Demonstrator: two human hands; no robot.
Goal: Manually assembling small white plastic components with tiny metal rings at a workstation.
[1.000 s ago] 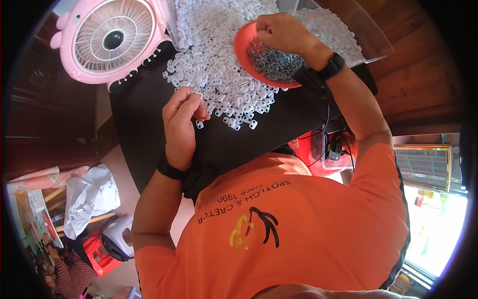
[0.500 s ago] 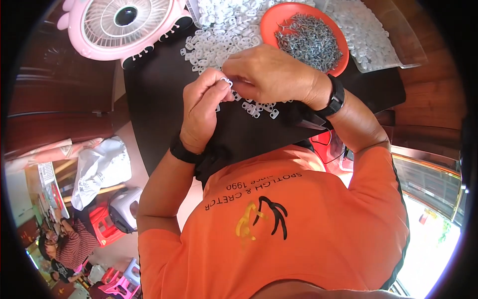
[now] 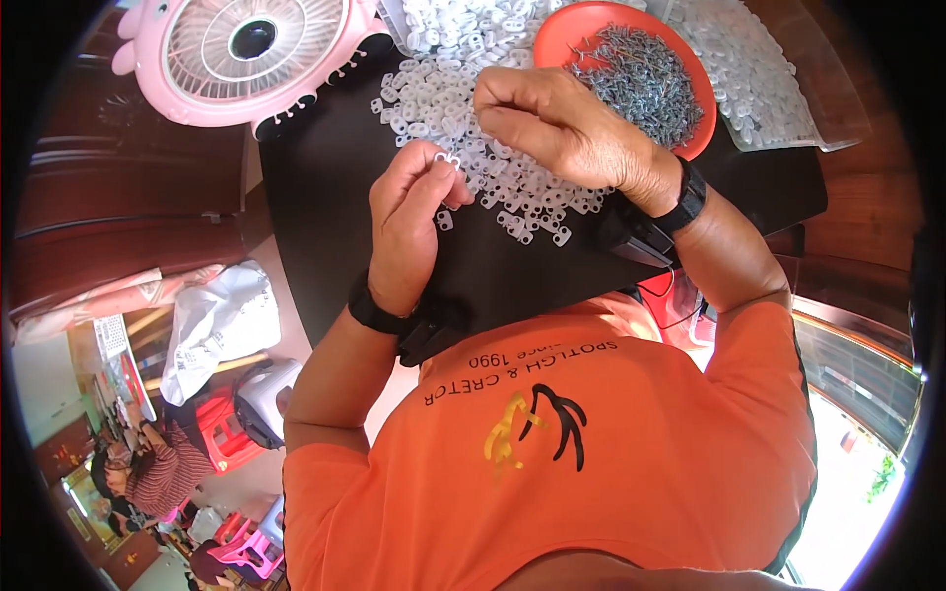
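Hands: left hand (image 3: 409, 222) pinching clip (image 3: 448, 159); right hand (image 3: 567, 128) fingers pinched | orange bowl (image 3: 576, 30), fan (image 3: 251, 54) beyond

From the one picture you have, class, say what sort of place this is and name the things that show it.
Probably an informal home or small-shop bench for hand assembly: a heap of small white plastic clips, an orange bowl of metal screws, and a pink desk fan.

Both forearms reach up from the lower edge, wrists banded in black, the left hand (image 3: 409, 222) pinching with raised fingers (image 3: 440, 172), the right hand (image 3: 567, 133) curled just beside it.
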